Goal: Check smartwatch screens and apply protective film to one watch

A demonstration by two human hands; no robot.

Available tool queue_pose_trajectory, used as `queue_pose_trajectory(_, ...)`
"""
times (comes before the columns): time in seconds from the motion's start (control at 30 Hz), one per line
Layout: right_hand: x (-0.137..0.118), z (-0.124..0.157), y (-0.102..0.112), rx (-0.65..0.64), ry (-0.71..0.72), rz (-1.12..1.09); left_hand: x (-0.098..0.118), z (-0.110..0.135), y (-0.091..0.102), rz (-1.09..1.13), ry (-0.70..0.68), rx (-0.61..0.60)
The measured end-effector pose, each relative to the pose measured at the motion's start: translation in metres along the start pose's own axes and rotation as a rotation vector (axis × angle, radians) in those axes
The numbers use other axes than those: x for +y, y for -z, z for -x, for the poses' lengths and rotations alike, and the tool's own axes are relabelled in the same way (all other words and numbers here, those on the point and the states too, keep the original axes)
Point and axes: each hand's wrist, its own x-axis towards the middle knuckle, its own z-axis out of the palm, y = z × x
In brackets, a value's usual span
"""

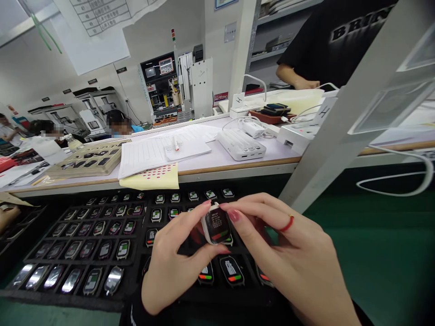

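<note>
Between my two hands, above a black tray (136,271), is a smartwatch body (217,224) without a strap. Its dark screen faces me and shows small white text with a red and green strip below. My left hand (180,253) grips it, with the index finger at the top edge and the thumb at the bottom. My right hand (278,244), a red band on one finger, pinches the upper right edge with thumb and index finger. Below lie rows of watch bodies in slots, many with lit screens, such as a watch (231,271) just under my hands.
Behind the trays, a shelf holds papers (149,154), a marker (176,144), a white power bank (241,144) and a beige parts tray (90,160). A slanted grey post (340,108) rises at right. Other people sit or stand beyond; another person's hand (8,216) is at far left.
</note>
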Motion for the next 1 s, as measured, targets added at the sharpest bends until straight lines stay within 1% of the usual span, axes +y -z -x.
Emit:
queue_pose_trajectory(0.13, 0.0, 0.001, 0.0, 0.01, 0.012, 0.002, -0.001, 0.0, 0.002, 0.014, 0.027, -0.001)
queue_pose_trajectory(0.3, 0.003, 0.003, 0.002, 0.063, 0.04, 0.005, -0.001, 0.002, 0.003, 0.033, 0.067, 0.004)
queue_pose_trajectory(0.43, 0.005, 0.003, 0.003, 0.003, 0.063, 0.004, -0.002, 0.004, 0.002, 0.062, 0.093, 0.004)
queue_pose_trajectory(0.57, 0.005, 0.001, 0.001, -0.009, 0.071, -0.015, -0.003, 0.004, 0.002, 0.071, 0.101, -0.004)
queue_pose_trajectory(0.63, 0.005, 0.001, 0.001, -0.042, 0.067, -0.013, -0.003, 0.004, 0.002, 0.078, 0.098, -0.001)
queue_pose_trajectory(0.7, 0.005, 0.0, 0.002, -0.053, 0.066, -0.004, -0.003, 0.003, 0.002, 0.089, 0.096, 0.003)
queue_pose_trajectory(0.77, 0.005, 0.0, 0.006, -0.054, 0.094, -0.01, -0.003, 0.003, 0.002, 0.104, 0.097, 0.005)
queue_pose_trajectory(0.83, 0.004, 0.0, 0.011, -0.102, 0.134, -0.033, -0.004, 0.004, 0.002, 0.127, 0.111, 0.004)
queue_pose_trajectory(0.93, 0.003, -0.001, 0.019, -0.217, 0.191, -0.055, -0.005, 0.004, 0.002, 0.199, 0.165, -0.004)
queue_pose_trajectory(1.0, 0.002, -0.001, 0.022, -0.253, 0.212, -0.046, -0.006, 0.004, 0.002, 0.255, 0.193, 0.0)
